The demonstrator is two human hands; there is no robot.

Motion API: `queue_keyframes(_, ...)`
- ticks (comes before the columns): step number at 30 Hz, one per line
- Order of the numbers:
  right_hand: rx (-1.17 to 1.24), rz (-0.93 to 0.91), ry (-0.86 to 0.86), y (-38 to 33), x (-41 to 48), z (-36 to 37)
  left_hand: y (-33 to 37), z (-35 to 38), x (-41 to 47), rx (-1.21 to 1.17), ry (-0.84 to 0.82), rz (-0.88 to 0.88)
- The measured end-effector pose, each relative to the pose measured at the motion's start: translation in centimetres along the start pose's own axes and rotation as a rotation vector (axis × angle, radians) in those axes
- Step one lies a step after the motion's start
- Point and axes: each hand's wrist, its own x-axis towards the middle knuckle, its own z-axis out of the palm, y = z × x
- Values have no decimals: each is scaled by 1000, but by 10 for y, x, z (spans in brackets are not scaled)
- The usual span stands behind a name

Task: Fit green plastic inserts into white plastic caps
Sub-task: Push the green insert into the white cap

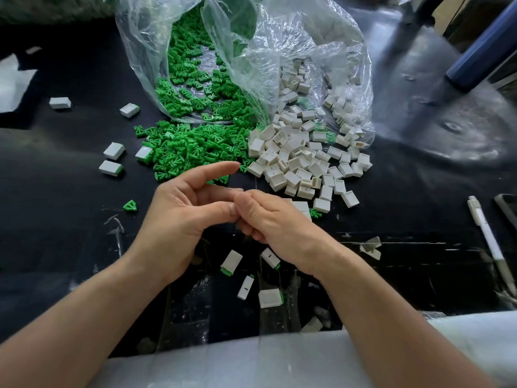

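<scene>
Head view: few assembled caps (270, 298) lie on the counter (70, 233) before the plastic bag (293, 51); big piles of green inserts (193, 147) and white caps (296, 163) at its mouth are unfitted. Left hand (181, 217) and right hand (277, 222) meet at the fingertips; whether they hold a piece cannot be told.

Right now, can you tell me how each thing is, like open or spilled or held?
Green insert bag, open, inserts spilling out.
White cap bag, open, caps spilling out.
Finished caps, green fitted in, lying loose.
Left hand, fingers loose, touching right fingertips.
Right hand, fingers curled, contents hidden.
Pen, lying flat.
</scene>
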Motion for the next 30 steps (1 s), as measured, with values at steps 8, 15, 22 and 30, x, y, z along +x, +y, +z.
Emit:
queue_keyframes(8, -40, 3, 18, 1, 2, 4, 0, 2, -2, -35, 40, -18)
queue_keyframes(15, -99, 18, 31, 0, 1, 5, 0, 2, -2, -46, 45, -37)
queue_keyframes(22, -115, 24, 57, 0, 0, 7, -1, 2, -3, -56, 60, -44)
queue_keyframes(30, -140, 22, 75, 1, 0, 7, -2, 2, -3, -69, 80, -49)
